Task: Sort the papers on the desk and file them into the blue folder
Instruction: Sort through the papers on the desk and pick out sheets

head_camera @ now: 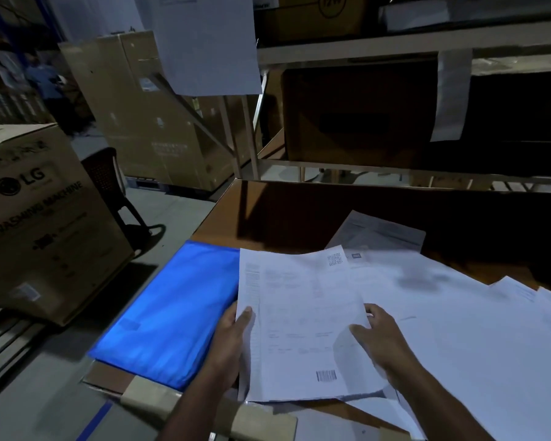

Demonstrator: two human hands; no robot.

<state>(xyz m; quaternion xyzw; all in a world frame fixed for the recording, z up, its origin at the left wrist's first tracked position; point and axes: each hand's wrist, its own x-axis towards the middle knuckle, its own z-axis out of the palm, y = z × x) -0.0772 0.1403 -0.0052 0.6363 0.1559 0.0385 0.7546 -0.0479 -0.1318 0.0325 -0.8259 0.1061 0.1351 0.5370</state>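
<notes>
Both hands, left point(233, 335) and right point(379, 332), are pinching one sheet point(299, 329) by its side edges above the desk point(283, 211). Folder point(166, 307) at the desk's left edge looks shut, and loose papers point(458, 313) cover the right side, so I'd say barely started.

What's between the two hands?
In the head view, a white printed paper sheet spans between the left hand and right hand.

A dim storeroom. The brown bench point(299, 211) is the landmark: behind it stands a pale metal shelving rack point(363, 49) loaded with dark cartons. Left of the bench, on the grey concrete floor point(178, 211), sits a washing machine carton point(42, 218); beyond it, a dark chair point(109, 179) and tall cardboard boxes point(140, 116)
</notes>
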